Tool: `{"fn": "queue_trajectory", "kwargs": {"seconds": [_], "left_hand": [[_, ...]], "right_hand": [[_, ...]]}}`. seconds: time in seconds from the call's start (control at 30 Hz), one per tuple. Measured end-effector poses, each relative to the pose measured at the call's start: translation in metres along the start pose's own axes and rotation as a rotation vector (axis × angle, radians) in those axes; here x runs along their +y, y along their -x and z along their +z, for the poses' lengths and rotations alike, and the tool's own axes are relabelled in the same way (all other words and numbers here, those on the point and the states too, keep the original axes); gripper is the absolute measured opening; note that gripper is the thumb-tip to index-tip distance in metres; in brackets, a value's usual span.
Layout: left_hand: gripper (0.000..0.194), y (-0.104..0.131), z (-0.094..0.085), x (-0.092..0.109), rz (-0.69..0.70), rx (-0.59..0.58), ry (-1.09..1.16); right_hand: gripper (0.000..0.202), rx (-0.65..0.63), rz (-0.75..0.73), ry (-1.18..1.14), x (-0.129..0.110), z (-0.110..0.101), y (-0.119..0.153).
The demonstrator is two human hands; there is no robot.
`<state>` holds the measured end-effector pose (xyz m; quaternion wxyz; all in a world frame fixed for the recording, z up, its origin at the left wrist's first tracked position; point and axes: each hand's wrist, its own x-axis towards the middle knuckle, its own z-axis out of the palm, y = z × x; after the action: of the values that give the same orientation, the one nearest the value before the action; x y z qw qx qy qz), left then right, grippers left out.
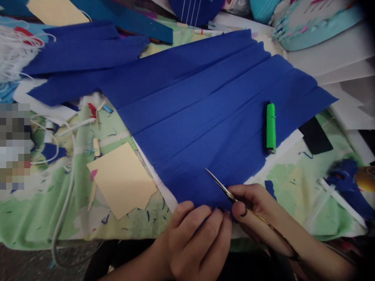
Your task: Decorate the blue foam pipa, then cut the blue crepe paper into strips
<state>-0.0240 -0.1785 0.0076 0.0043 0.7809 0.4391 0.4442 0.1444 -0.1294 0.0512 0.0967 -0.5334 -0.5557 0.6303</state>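
Observation:
A large creased sheet of blue crepe paper (190, 105) spreads over the table. My left hand (199, 238) grips its near edge, with the fingers curled over the paper. In my right hand (254, 207) is a pair of scissors (219, 183), pinched between thumb and fingers. Its slim blades look closed and point up and left above the paper, while the gold handle runs back along the palm. On the right part of the sheet lies a green utility knife (270, 128). White paper (281, 150) shows from under the blue sheet.
Cream card (123, 179) lies at the left among scraps. A white cable (70, 187) hangs over the table's front edge. White string (17, 50) is heaped at far left. A blue glue gun (345, 183) and a black flat object (316, 136) are at the right.

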Motion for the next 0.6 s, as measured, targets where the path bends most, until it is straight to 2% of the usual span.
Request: {"fn": "queue_trajectory", "kwargs": {"seconds": [0.1,0.37,0.6], "left_hand": [[0.032,-0.001,0.008,0.002,-0.022,0.135,-0.004],[0.031,0.003,0.008,-0.002,0.045,0.093,-0.016],[0.029,0.003,0.009,-0.003,0.078,0.067,-0.028]], "right_hand": [[0.053,0.012,-0.005,0.011,-0.002,0.001,-0.005],[0.052,0.071,-0.041,0.036,0.002,0.001,-0.011],[0.052,0.006,0.023,0.038,-0.007,-0.001,-0.015]]}}
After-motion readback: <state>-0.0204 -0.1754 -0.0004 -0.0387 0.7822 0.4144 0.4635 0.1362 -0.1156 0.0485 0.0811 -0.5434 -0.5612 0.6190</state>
